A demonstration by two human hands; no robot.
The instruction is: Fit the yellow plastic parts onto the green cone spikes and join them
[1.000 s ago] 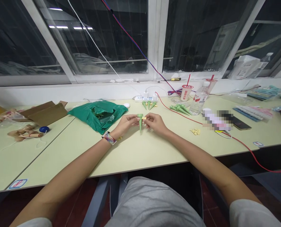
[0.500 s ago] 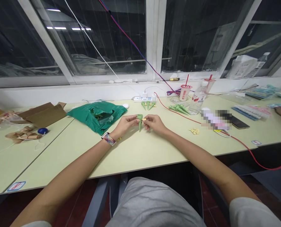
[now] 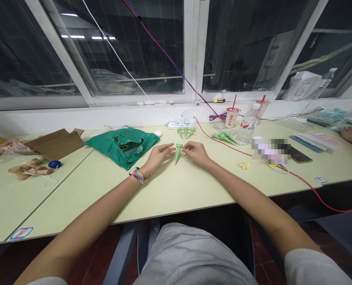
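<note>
Pinching a tapered green plastic spike (image 3: 178, 152) in right fingers (image 3: 188, 146), with left fingers (image 3: 165, 147) released just beside it; seemingly done with three yellow-fitted spikes (image 3: 186, 133) beyond, apparently leaving bare green spikes (image 3: 224, 137) and pale-yellow pegs (image 3: 243, 166) rightward.

I list one passage: tabletop (image 3: 176, 190), lower centre; obstacles: green bag (image 3: 105, 141), centre-left; water bottle (image 3: 246, 130), red cable (image 3: 343, 211), right.

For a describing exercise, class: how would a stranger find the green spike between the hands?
Under the windows runs a pale table. Near its middle, the green spike is between the left hand and right hand, unlike the other green spikes, which lie farther back.
</note>
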